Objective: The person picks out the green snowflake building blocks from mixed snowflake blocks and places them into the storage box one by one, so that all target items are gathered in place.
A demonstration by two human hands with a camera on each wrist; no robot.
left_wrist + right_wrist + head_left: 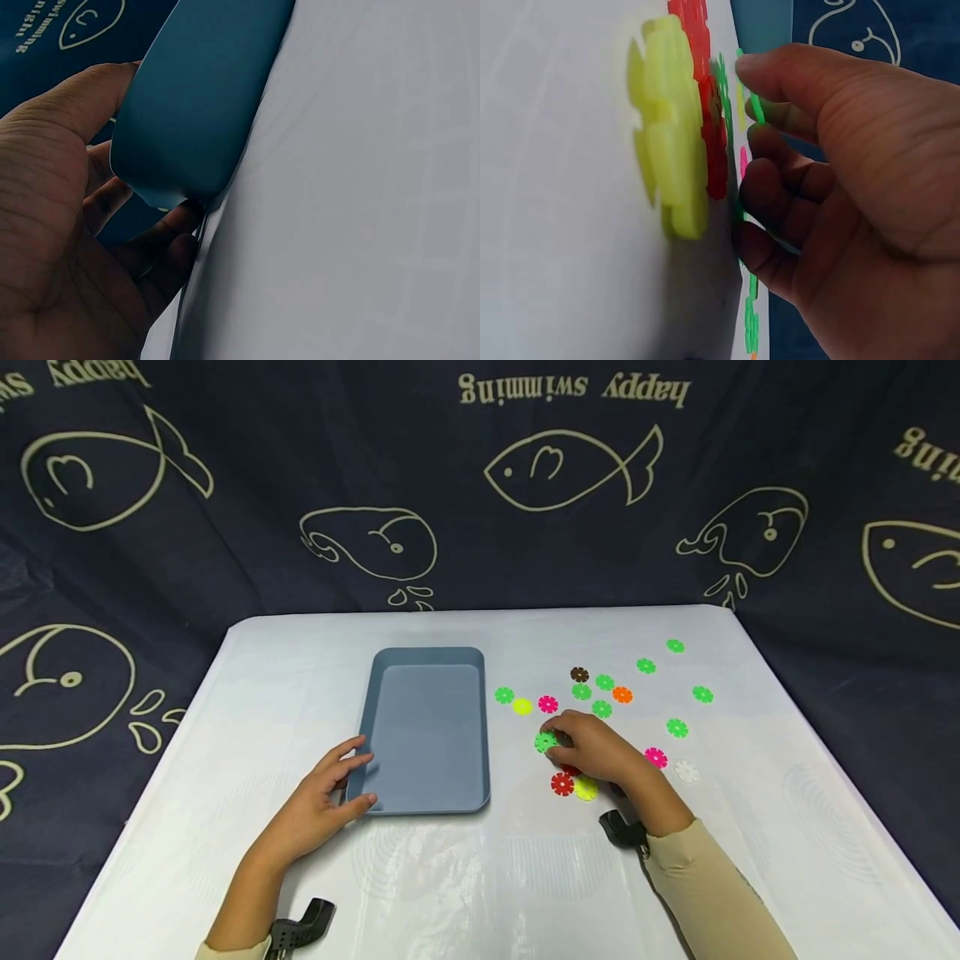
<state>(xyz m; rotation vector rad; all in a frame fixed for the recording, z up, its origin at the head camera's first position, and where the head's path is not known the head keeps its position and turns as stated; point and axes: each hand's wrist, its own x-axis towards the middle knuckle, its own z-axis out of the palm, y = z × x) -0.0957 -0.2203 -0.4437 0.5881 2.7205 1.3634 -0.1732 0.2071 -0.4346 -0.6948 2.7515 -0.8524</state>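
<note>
A blue-grey rectangular tray (431, 735) lies on the white table. My left hand (318, 806) holds its near left corner; in the left wrist view the thumb lies over the rim and the fingers reach round the tray wall (195, 97). Right of the tray, my right hand (592, 745) pinches a green notched plastic disc (544, 742) between thumb and index finger. Close under this hand lie a red disc (562, 784) and a yellow disc (586, 788). Another red disc (713, 139) shows beside the yellow one in the right wrist view, partly hidden by the hand in the head view.
Beyond the right hand are scattered several green discs (602, 709), a brown disc (579, 675), an orange disc (622, 695) and a pink disc (548, 704). A white disc (686, 771) lies by the right forearm. A dark fish-print cloth (525, 560) hangs behind the table.
</note>
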